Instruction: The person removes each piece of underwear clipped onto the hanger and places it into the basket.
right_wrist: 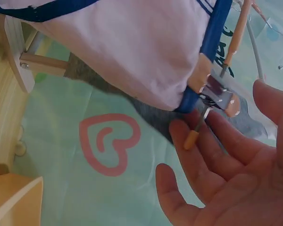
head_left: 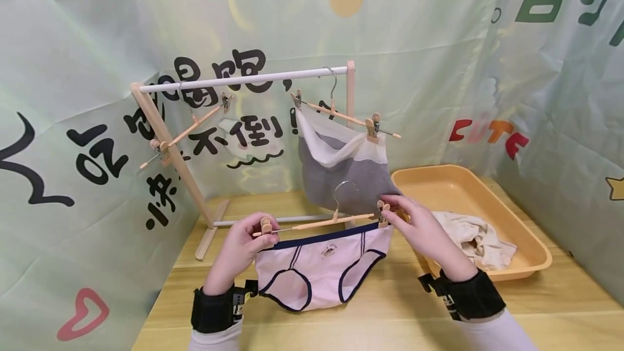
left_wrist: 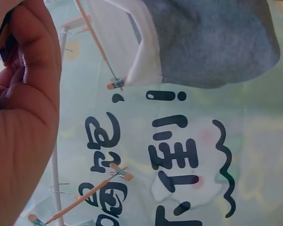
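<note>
Pale pink briefs (head_left: 324, 264) with navy trim hang by the waistband from a clip hanger (head_left: 312, 225) held low over the table. My left hand (head_left: 246, 237) pinches the clip (head_left: 266, 226) at the hanger's left end; in the left wrist view its curled fingers (left_wrist: 35, 52) partly hide what they hold. At the other end, my right hand (head_left: 421, 226) has its fingers loosely extended behind the right clip (right_wrist: 214, 89), fingertips right at the hanger's tip. Its thumb (right_wrist: 269, 101) stands apart from that clip. The waistband's right corner sits in the right clip.
Behind stands a drying rack (head_left: 244, 78). Grey-and-white underwear (head_left: 336, 167) hangs from a hanger at its right, and a bare clip hanger (head_left: 195, 123) at its left. An orange tub (head_left: 524, 232) on the right holds crumpled beige cloth (head_left: 475, 237). Printed curtains (head_left: 409, 69) surround the table.
</note>
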Motion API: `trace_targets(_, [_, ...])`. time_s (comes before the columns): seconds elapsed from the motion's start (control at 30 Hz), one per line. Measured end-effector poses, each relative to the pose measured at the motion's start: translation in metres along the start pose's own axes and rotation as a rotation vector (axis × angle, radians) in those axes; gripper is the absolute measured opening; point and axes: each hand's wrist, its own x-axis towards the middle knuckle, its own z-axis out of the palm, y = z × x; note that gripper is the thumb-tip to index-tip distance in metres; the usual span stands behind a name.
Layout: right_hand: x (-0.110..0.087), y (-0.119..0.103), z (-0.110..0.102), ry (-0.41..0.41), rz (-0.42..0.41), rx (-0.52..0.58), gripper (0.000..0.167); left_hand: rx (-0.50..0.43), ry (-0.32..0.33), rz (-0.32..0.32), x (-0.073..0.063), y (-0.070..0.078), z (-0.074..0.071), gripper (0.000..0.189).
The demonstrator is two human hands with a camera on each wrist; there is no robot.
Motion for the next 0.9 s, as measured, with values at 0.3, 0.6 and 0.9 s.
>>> trace_targets(0.3, [-0.0004,-0.0015,-0.0042,-0.043,0.050,0.018,0.030,-0.018,-0.036,0.006,0.0026,-0.0050,0.0011,0.014])
trace_targets(0.6, [-0.0010,-0.0039,-0.0076,-0.033,0.040,0.039,0.022,0.051,-0.025,-0.071,0.0023,-0.0069,-0.0019,0.014])
trace_targets(0.9, [-0.0028,-0.0051,-0.0066,0.017,0.011,0.041,0.018,0.126,0.007,-0.127,0.0018,-0.0044,-0.0016,0.011])
